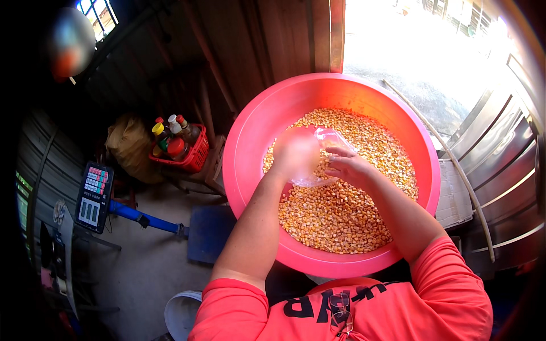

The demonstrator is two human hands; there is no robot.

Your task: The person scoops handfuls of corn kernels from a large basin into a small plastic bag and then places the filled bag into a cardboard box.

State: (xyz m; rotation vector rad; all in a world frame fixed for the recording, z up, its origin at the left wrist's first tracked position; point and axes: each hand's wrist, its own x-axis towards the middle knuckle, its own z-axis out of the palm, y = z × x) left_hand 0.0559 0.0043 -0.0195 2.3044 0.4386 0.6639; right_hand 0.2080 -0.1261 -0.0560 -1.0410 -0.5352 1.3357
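A wide pink-red plastic tub [244, 122] stands before me, holding a broad bed of yellow-orange corn kernels [335, 227]. Over the kernels, a piece of clear plastic [335, 138], seemingly a bag, lies between my two hands. My right hand [348, 166] has its fingers curled at the plastic's right side and appears to grip it. On the other side, my left hand [297, 153] is at the plastic's left edge; it is blurred, so its fingers cannot be made out. Whether kernels are inside the plastic is unclear.
A platform scale with a keypad display [95, 197] and blue platform [210, 233] stands left. Beyond it are a red basket of bottles [193, 156] and a brown sack [131, 145]. A long stick [455, 162] leans right of the tub, near cardboard [453, 196]. A white bucket [181, 315] sits lower left.
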